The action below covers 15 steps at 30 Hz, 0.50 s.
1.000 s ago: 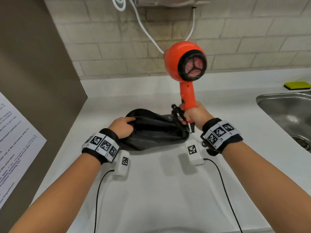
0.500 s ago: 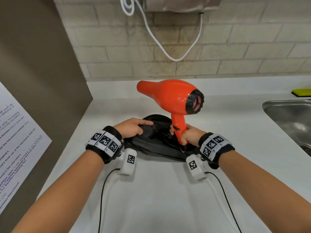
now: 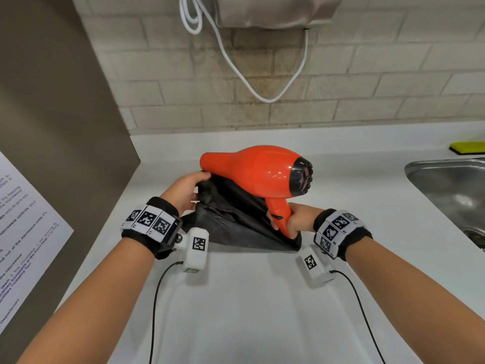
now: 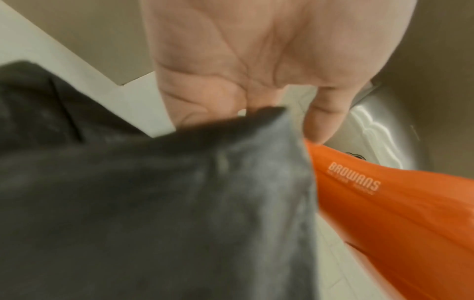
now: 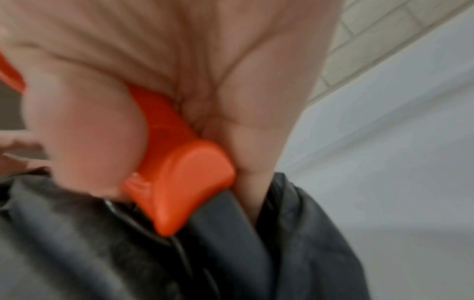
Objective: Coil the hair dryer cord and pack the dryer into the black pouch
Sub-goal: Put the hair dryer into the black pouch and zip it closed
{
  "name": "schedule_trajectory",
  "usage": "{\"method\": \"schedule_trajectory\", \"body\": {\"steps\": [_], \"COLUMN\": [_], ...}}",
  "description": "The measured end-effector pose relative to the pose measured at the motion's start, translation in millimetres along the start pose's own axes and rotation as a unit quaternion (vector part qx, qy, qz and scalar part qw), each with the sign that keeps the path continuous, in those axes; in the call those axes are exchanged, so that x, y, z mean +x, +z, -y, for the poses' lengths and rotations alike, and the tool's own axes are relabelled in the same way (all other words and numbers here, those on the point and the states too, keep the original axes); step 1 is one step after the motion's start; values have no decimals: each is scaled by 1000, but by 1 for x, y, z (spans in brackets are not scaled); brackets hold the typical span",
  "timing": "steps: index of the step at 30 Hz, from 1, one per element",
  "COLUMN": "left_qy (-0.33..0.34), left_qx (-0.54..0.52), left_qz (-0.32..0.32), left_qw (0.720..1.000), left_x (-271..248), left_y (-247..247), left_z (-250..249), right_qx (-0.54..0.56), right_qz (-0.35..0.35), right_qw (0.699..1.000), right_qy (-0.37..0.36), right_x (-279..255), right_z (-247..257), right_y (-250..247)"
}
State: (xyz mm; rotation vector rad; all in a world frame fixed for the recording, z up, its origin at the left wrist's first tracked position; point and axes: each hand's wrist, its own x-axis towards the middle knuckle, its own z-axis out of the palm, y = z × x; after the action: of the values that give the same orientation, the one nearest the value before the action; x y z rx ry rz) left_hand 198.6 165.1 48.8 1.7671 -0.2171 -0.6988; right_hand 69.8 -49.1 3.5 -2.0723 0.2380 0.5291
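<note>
The orange hair dryer (image 3: pixel 258 171) lies level over the black pouch (image 3: pixel 231 219), nozzle pointing left, black rear grille to the right. My right hand (image 3: pixel 291 219) grips its handle (image 5: pixel 179 172), and the handle's end sits at the pouch's near right corner. My left hand (image 3: pixel 187 191) pinches the pouch's rim (image 4: pixel 269 117) and lifts it beside the nozzle (image 4: pixel 384 203). The pouch (image 5: pixel 231 253) hangs below the handle in the right wrist view. The dryer's cord is hidden; I cannot tell where it lies.
The white counter (image 3: pixel 236 311) meets a brown panel (image 3: pixel 65 127) on the left and a brick wall behind. A steel sink (image 3: pixel 451 185) is at the right, with a yellow sponge (image 3: pixel 467 147) behind it. A white cable (image 3: pixel 262 82) loops down the wall.
The dryer has turned from upright to level and come down onto the pouch. My left hand has raised the pouch's rim up beside the nozzle.
</note>
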Motion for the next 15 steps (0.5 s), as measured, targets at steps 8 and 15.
{"method": "schedule_trajectory", "body": {"steps": [8, 15], "left_qy": [-1, 16], "left_qx": [-26, 4], "left_qz": [-22, -40], "left_qw": [999, 999], "left_x": [5, 1], "left_y": [-8, -8], "left_z": [7, 4], "right_qx": [-41, 61], "right_qz": [28, -169], "right_qw": [999, 981], "right_qy": [6, -73], "right_x": [0, 1], "right_z": [3, 6], "right_y": [2, 7]}}
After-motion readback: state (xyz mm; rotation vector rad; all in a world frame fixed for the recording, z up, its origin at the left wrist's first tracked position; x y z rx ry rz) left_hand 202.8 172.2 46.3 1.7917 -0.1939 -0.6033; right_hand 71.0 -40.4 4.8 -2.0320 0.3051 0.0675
